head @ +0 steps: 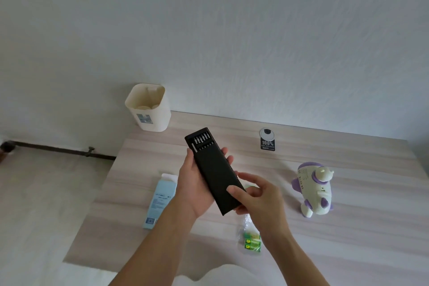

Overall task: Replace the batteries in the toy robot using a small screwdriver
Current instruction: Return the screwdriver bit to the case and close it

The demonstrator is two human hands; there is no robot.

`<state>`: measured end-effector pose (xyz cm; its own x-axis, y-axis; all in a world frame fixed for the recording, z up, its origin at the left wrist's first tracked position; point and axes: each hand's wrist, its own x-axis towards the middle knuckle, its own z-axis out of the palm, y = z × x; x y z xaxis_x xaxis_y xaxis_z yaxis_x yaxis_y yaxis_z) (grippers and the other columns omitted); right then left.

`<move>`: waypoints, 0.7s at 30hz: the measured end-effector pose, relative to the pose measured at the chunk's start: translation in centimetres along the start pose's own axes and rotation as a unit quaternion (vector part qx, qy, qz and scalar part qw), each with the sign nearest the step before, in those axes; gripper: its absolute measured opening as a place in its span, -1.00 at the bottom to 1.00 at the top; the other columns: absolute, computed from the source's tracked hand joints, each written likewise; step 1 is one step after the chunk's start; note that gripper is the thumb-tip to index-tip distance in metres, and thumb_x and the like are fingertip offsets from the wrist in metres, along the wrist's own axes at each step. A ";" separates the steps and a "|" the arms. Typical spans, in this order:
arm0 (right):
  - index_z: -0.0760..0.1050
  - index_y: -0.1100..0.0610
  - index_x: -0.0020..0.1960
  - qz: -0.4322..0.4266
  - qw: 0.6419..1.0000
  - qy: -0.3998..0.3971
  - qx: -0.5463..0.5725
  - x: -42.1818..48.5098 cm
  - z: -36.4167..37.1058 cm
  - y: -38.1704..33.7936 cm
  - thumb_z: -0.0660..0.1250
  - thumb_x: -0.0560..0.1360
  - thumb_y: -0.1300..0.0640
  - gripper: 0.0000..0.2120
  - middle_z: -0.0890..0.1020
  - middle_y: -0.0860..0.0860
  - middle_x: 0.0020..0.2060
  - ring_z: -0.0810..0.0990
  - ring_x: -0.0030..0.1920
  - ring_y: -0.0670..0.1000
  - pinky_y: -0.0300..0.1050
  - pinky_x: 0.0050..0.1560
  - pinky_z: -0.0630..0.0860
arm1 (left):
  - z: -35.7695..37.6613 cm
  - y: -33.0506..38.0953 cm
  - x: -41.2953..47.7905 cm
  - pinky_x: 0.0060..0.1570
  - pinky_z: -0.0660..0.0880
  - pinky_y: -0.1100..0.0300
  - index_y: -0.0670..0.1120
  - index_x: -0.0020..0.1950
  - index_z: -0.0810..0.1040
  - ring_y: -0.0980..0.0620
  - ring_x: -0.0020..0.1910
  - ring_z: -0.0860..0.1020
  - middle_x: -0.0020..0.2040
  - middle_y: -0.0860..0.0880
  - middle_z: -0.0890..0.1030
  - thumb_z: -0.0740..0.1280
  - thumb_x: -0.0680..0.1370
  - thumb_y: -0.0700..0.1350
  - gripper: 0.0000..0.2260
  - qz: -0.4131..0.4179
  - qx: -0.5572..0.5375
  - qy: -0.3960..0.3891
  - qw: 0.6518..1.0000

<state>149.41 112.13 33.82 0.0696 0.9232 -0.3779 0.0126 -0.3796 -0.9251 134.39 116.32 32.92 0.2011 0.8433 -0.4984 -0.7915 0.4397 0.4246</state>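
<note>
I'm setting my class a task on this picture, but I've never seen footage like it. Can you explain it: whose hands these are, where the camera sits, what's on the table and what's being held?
There is no machine here. A person works with bare hands, and the single picture comes from a camera worn on their head, looking forward and down. The left hand holds a long black case from below, and the right hand pinches its near end. At the far end the case is open, showing small screwdriver bits. On the wooden table are a white and purple toy robot, a clear pack of green batteries, a light blue box and a black-and-white tag. A cream bin is by the far left corner.
</note>
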 end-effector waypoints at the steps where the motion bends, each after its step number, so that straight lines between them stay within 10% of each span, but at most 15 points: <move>1: 0.62 0.09 0.11 -0.006 1.000 0.001 0.006 -0.1 0.0 0.1 0.56 0.39 0.21 -0.69 0.64 0.14 -0.45 0.62 -0.44 0.08 -0.13 -0.37 0.57 | -0.1 0.4 0.0 0.35 0.41 -0.19 -0.07 0.36 0.56 -0.15 0.22 0.57 0.28 -0.15 0.61 0.02 0.63 0.31 -0.41 0.004 0.006 0.003 1.000; 13: 0.59 0.15 0.01 -0.003 1.000 -0.027 -0.012 -0.4 1.1 0.7 0.55 0.41 0.17 -0.77 0.70 0.18 -0.34 0.68 -0.34 0.24 -0.08 -0.37 0.62 | -0.4 1.2 -0.9 0.18 0.54 -0.21 -0.02 0.43 0.42 -0.18 0.24 0.61 0.30 -0.13 0.62 0.32 0.57 -0.24 -0.57 0.038 0.072 -0.021 0.996; 21: 0.57 0.24 -0.09 0.010 0.997 -0.049 -0.055 -0.4 1.4 1.2 0.43 0.51 -0.01 -0.71 0.68 0.16 -0.22 0.72 -0.21 0.04 0.02 -0.25 0.65 | 0.0 1.0 -1.5 0.17 0.56 -0.04 -0.14 0.41 0.45 -0.15 0.22 0.63 0.25 -0.13 0.64 0.31 0.58 -0.26 -0.62 0.038 0.177 -0.017 0.983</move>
<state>148.00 111.39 32.77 -0.0261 0.9147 -0.4033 0.1225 -0.3975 -0.9094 133.33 115.51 34.05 0.1737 0.8851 -0.4317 -0.5556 0.4500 0.6992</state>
